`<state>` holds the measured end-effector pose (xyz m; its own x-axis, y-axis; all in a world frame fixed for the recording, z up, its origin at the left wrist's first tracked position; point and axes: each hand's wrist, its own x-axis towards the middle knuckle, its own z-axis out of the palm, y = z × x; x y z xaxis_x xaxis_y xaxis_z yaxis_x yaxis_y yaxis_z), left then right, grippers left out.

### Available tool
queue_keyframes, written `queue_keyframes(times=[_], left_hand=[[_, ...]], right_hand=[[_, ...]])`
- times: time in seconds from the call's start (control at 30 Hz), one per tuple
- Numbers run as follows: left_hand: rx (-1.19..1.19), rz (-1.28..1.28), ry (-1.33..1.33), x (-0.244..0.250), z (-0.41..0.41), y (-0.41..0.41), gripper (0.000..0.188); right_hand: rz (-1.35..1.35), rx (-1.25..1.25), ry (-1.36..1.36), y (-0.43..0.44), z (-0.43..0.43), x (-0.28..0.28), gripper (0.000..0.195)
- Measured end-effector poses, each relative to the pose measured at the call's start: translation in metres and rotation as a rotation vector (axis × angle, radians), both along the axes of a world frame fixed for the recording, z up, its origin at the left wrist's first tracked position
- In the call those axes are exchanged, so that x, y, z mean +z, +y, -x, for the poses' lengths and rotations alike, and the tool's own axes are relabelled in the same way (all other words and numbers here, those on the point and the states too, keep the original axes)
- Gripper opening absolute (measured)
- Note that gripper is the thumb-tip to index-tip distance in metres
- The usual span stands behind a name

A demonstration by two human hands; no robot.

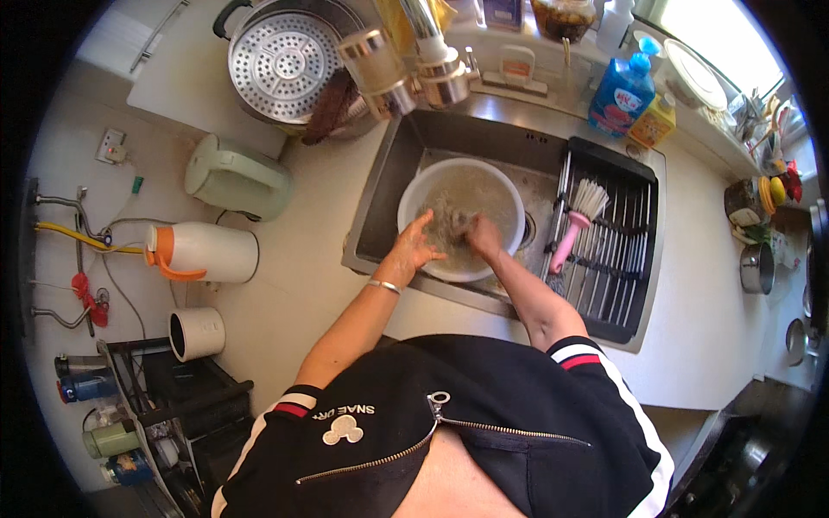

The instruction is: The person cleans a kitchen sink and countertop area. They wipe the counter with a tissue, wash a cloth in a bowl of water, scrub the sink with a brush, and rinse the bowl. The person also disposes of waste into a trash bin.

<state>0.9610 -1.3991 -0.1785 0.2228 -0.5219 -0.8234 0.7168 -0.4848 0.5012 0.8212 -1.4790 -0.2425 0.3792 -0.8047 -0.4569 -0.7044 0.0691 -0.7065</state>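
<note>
A white plastic basin (408, 194) of cloudy water stands in the steel sink (447, 129). Wet greyish food pieces (450, 220), too blurred to name, lie in the water between my hands. My left hand (420, 243) is over the basin's near left side, fingers spread, holding nothing that shows. My right hand (482, 234) is dipped at the basin's middle with its fingers curled in at the pieces; whether it grips any is hidden. Above the sink's back edge is the faucet (443, 74) with a filter body (375, 71).
A pink-handled brush (570, 239) lies on the black-framed drain rack (638, 259) at the sink's right. Blue and yellow bottles (622, 94) (654, 123) stand behind. At the left are a green kettle (236, 178), a white jug (207, 252) and a steamer pot (285, 61).
</note>
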Motion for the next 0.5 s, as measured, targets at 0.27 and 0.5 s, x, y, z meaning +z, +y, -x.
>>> queue_keyframes(times=[0.27, 0.5], left_hand=[[-0.009, 0.437, 0.368, -0.041, -0.025, 0.009, 0.042], [0.044, 0.693, 0.665, 0.01, -0.005, -0.001, 0.032]], right_hand=[[0.552, 0.369, -0.542, 0.068, -0.021, 0.159, 0.027], [0.737, 0.174, -0.515, 0.105, -0.036, 0.15, 0.021]])
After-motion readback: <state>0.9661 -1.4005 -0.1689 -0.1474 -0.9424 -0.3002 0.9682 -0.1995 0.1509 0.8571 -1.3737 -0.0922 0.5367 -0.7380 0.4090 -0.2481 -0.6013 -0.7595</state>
